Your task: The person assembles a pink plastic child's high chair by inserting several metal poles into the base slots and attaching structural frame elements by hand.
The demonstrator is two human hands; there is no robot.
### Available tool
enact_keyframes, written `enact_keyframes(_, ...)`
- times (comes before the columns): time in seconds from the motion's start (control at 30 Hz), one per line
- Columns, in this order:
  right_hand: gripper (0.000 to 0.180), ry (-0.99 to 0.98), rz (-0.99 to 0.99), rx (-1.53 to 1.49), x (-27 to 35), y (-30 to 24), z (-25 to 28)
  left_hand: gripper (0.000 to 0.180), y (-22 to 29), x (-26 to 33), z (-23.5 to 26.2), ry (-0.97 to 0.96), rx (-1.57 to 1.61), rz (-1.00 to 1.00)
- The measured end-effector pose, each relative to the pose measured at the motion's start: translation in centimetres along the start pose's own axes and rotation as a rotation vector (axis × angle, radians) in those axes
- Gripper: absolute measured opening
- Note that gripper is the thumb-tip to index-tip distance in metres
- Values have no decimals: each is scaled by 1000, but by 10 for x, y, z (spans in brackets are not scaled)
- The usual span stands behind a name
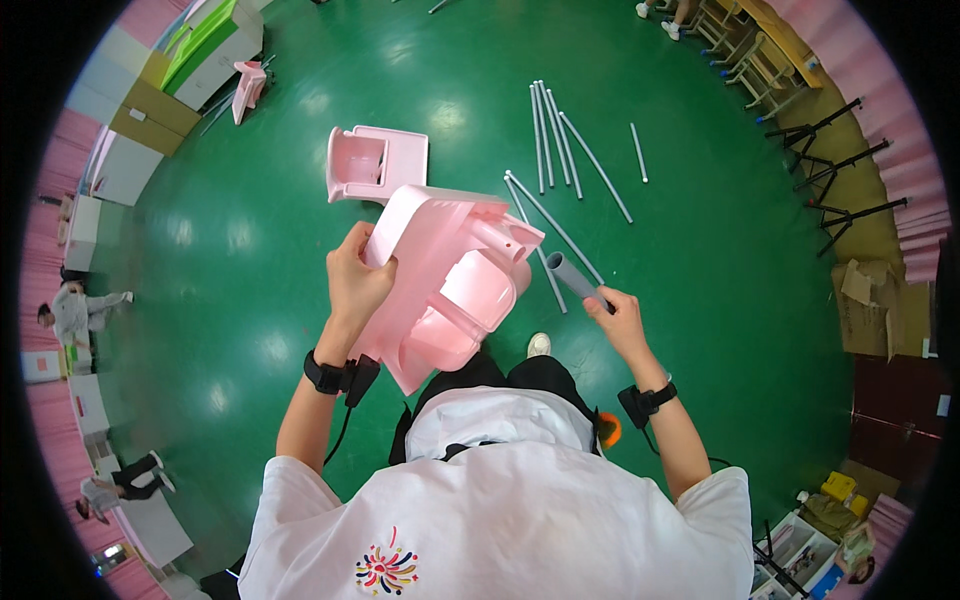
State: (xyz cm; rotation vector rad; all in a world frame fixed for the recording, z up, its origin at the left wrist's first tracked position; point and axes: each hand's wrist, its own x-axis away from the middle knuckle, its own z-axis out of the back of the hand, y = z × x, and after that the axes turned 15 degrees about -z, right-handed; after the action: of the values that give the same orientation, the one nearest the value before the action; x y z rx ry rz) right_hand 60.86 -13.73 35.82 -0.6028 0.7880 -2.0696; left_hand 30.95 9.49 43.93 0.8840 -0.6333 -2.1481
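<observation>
White shirt [510, 520] fills bottom; left hand [358, 282] clasps pink piece [408, 285] slanting toward upper right; right hand [618, 322], closed, holds grey tube [571, 275] pointing upper-left.

Your L hand's [360, 285] fingertips are out of sight behind the pink plastic piece [425, 260], which also blocks your L shoe & a bit of the pink chair-like part [410, 160] at 11 o'clock; your R hand [618, 322] hides the near end of the grey tube [570, 274]. Top edge cuts a thin rod [438, 6] approx. 12 o'clock, plus a person [672, 28] at 1 o'clock (lower legs only). Persons at 8 [132, 478] & 9 o'clock [75, 312]: too small for detail.
</observation>
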Motion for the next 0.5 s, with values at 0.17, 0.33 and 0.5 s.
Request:
enact_keyframes(0.17, 34, 158, 302, 99, -2, -5, -10, 22, 2, 0, 2, 11, 58, 36)
enact_keyframes(0.33, 31, -130, -35, -171, -2, -8, -12, 20, -1, 4, 4, 17, 66, 22)
enact_keyframes(0.5, 34, 29, -108, -405, 2, -3, -33, 20, -4, 6, 5, 8, 95, 53)
